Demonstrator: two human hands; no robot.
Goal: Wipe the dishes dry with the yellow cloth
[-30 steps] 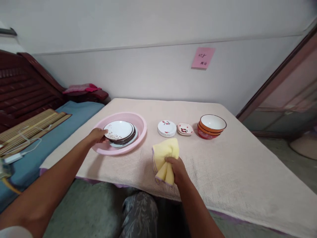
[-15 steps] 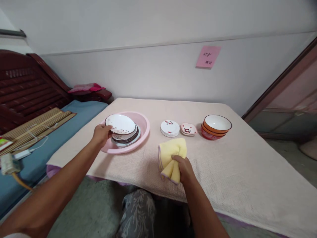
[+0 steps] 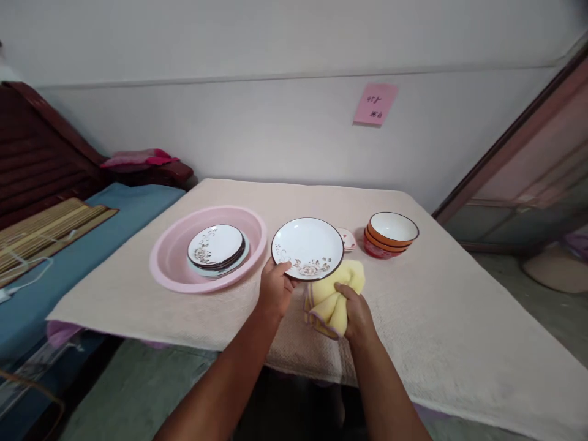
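Observation:
My left hand [image 3: 275, 286] grips the near rim of a white plate [image 3: 307, 248] with a dark edge and a flower pattern, held above the table. My right hand [image 3: 356, 312] is closed on a bunched yellow cloth [image 3: 333, 294] that lies just under the plate's near right side. A pink basin [image 3: 172, 257] to the left holds a stack of similar plates [image 3: 215, 246]. The small white saucers seen behind are hidden by the held plate.
A small pink square dish [image 3: 348, 239] and stacked orange bowls [image 3: 392, 233] stand at the back right on the cream tablecloth [image 3: 459, 324]. A bed with a blue sheet [image 3: 68, 251] and bamboo mat lies left. A pink note [image 3: 374, 104] is on the wall.
My left hand has lifted the top plate out of the basin and carried it right, over to the yellow cloth. My right hand kept its hold on the cloth.

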